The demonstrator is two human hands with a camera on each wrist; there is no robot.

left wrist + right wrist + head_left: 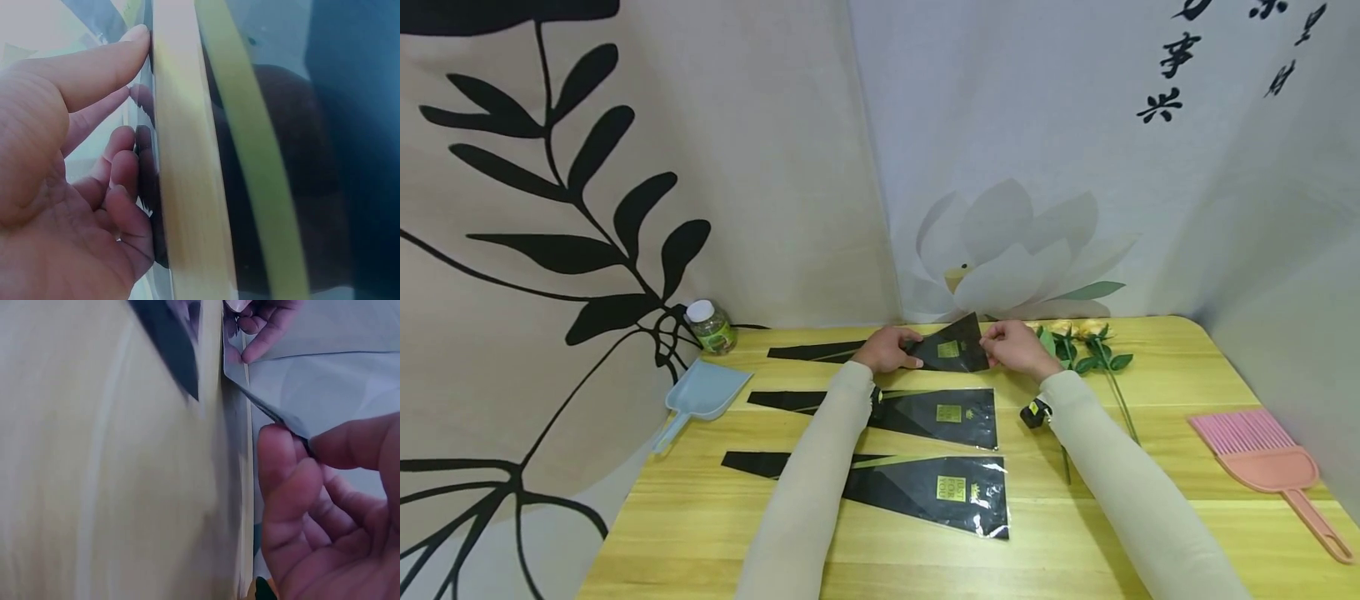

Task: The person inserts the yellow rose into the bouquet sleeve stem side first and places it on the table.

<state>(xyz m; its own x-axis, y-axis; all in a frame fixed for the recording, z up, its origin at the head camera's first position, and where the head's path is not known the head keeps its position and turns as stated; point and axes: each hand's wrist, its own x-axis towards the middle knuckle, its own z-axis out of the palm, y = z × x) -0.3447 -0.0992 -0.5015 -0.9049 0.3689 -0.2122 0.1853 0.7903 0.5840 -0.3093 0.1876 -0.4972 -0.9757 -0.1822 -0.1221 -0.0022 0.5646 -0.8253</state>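
Three black tapered flower sleeves with gold print lie in a column in the head view. At the far edge of the table, my left hand (886,350) holds the long side of the far flower sleeve (958,337). My right hand (1018,347) pinches a corner of its wide end between thumb and fingers (290,487), and that end is raised off the table. Closer to me lie the middle sleeve (925,414) and the near sleeve (910,492), both flat and partly hidden by my left forearm. Yellow roses (1093,331) with green leaves lie beside my right hand, partly covered by the arm.
A clear jar with a white lid (715,333) stands at the table's back left. In front of it lies a light blue dustpan (711,390). A pink brush (1270,467) lies at the right edge. Behind the wooden table (1075,542) hangs a printed curtain.
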